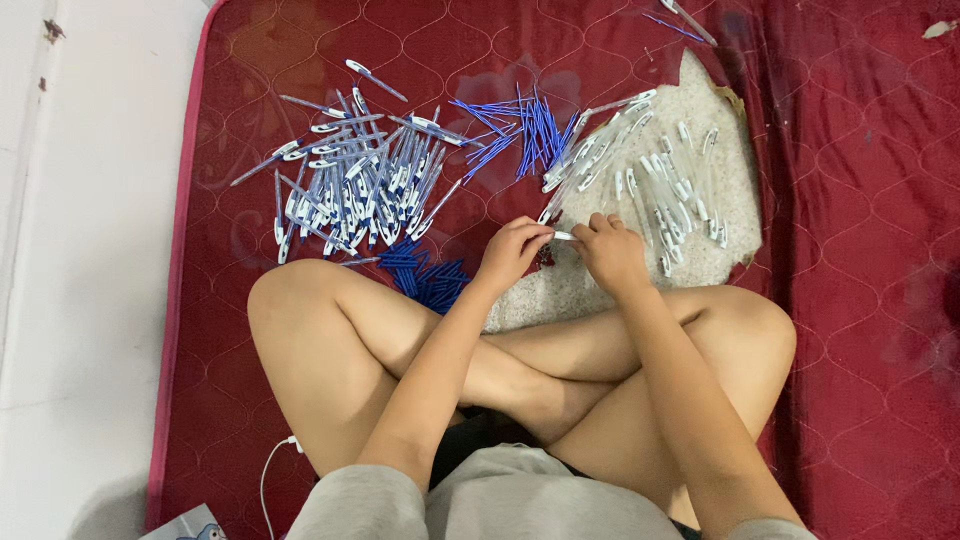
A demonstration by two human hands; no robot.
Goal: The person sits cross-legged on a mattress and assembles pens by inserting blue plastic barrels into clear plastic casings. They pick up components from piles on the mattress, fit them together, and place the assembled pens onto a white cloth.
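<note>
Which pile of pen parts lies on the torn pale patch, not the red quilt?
The clear empty barrels right of the hands; the others lie on red quilt.

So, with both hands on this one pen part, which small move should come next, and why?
Probably press the two ends together. The left hand and right hand pinch one clear pen barrel between them, with finished pens piled left and empty barrels right.

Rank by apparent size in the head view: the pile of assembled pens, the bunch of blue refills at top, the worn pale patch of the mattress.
1. Worn pale patch
2. Pile of assembled pens
3. Bunch of blue refills
</note>
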